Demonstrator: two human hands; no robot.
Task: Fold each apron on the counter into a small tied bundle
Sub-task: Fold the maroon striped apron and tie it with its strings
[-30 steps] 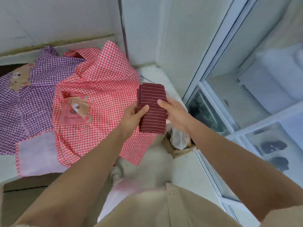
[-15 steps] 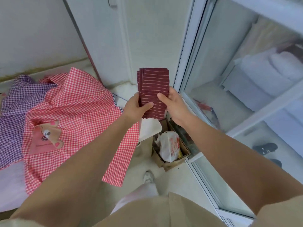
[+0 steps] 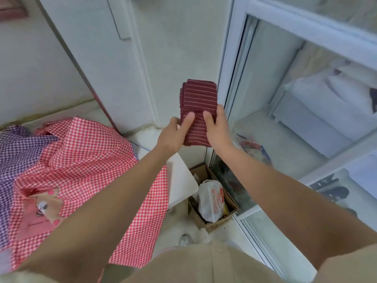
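Lifted higher and further out from the body than a moment ago, the folded maroon striped apron point(image 3: 197, 111) now stands upright, clear of the bench point(image 3: 179, 176). Both hands pinch its lower half, left hand point(image 3: 173, 134) and right hand point(image 3: 217, 129) each with a thumb pressed on the front, probably to keep the layers from springing open. Red gingham apron point(image 3: 85, 160) and purple one point(image 3: 18, 148) lie unfolded below the left hand.

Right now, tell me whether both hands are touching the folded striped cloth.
Touching. The head view shows the left hand and right hand each pinching the striped cloth, thumbs pressed on its front.
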